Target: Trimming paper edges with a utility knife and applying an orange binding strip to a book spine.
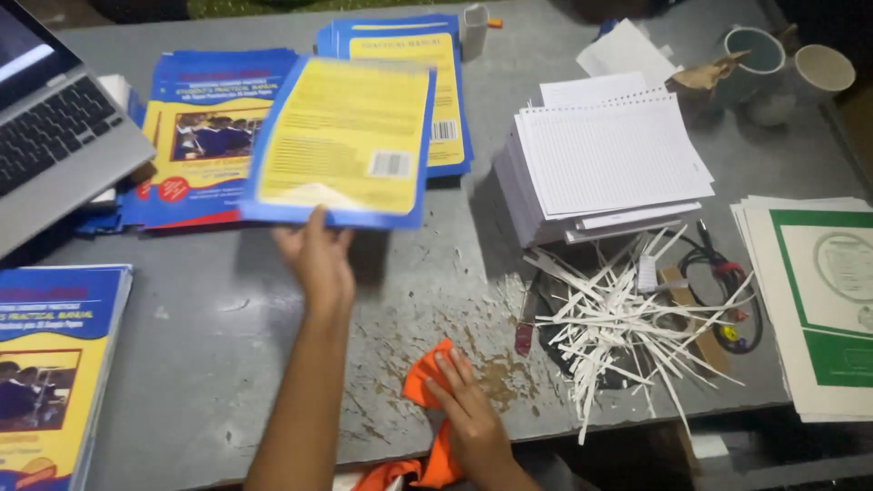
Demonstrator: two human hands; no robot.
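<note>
Left hand [318,259] pinching yellow-and-blue booklet [341,141] by bottom edge only — likely to sag or slip onto booklet stacks [195,136]. Right hand [468,409] pressing flat on orange cloth [427,427].

The left hand [316,259] reaches forward on an outstretched arm, fingers pinched closed at the top. The right hand [468,409] lies low and near, palm down, fingers spread flat.

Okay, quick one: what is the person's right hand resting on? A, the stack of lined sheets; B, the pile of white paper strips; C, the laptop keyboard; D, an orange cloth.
D: the right hand lies flat on the orange cloth at the table's near edge.
</note>
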